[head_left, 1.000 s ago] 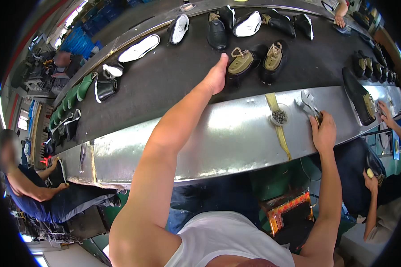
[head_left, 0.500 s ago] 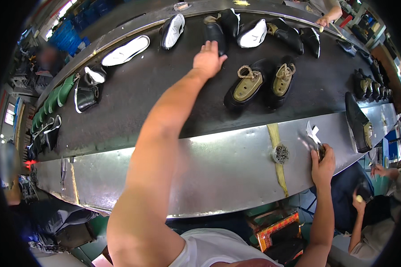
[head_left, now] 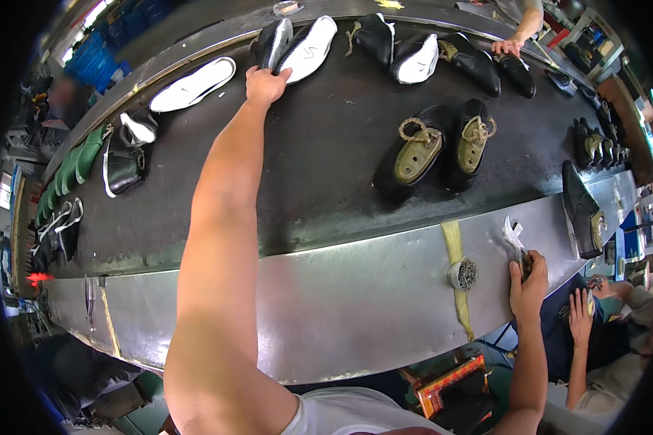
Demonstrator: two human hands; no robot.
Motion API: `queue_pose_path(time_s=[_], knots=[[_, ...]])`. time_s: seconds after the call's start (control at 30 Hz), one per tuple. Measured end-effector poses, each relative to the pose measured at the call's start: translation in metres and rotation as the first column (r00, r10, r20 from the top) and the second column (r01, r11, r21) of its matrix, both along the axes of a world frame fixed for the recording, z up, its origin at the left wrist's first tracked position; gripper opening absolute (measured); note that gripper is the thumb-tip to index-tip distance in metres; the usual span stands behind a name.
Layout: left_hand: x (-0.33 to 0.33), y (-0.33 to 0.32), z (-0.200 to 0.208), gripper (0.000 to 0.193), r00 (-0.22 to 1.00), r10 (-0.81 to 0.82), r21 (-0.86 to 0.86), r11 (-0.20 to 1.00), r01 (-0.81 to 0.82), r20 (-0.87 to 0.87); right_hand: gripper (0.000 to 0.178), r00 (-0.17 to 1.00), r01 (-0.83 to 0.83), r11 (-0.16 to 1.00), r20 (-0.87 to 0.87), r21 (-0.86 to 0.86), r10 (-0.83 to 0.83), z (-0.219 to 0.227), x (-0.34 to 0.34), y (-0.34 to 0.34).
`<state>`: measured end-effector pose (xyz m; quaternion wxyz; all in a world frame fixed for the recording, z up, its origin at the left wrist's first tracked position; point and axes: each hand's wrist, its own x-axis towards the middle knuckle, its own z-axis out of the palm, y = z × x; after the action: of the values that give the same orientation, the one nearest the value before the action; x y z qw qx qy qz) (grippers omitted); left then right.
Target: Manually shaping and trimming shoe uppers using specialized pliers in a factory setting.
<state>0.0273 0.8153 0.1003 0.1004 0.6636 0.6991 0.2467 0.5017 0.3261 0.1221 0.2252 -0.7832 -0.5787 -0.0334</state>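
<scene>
At the far edge of the dark table, my left hand point(head_left: 267, 85) is closed on the near end of a black shoe point(head_left: 308, 49), tipped on its side with its white sole showing. Against that shoe lies another black shoe with a white sole point(head_left: 270, 45), also touching my fingers. My right hand point(head_left: 530, 286) rests on the metal ledge, wrapped round the dark handles of silver-headed pliers point(head_left: 514, 233). Left of the pliers stands a small round tub of nails point(head_left: 463, 274). Two black shoes on lasts with rope loops point(head_left: 412, 154) sit between my arms.
Several shoes line the far edge, including a white-soled one point(head_left: 194, 85). Green shoes point(head_left: 87, 156) stand at the left. A black shoe point(head_left: 582, 210) rests on the ledge's right end. One person's hand point(head_left: 511, 47) touches a far-right shoe; another person point(head_left: 617, 319) sits at the right.
My left hand has moved left along the far edge, bringing the black shoe beside the other and turning its white sole up. My right hand keeps the pliers. The far person's hand has reached a shoe.
</scene>
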Motion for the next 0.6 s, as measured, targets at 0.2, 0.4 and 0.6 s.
queue_pose_path(time_s=[0.2, 0.4, 0.6], knots=[[-0.030, -0.075, 0.005, 0.071, 0.999, 0.006, 0.022, 1.000, -0.007, 0.036, 0.043, 1.000, -0.021, 0.999, 0.001, 0.027, 0.021, 0.000, -0.005, -0.002], [-0.120, -0.281, 0.051, 0.056, 0.996, -0.092, -0.058, 0.994, 0.090, -0.024, 0.047, 0.999, -0.039, 0.999, -0.018, 0.027, 0.040, -0.005, -0.003, -0.011], [-0.232, -0.518, 0.096, 0.051, 0.936, 0.118, -0.140, 0.987, -0.075, 0.333, 0.048, 0.983, -0.170, 0.930, 0.120, 0.327, 0.137, -0.022, 0.025, -0.010]])
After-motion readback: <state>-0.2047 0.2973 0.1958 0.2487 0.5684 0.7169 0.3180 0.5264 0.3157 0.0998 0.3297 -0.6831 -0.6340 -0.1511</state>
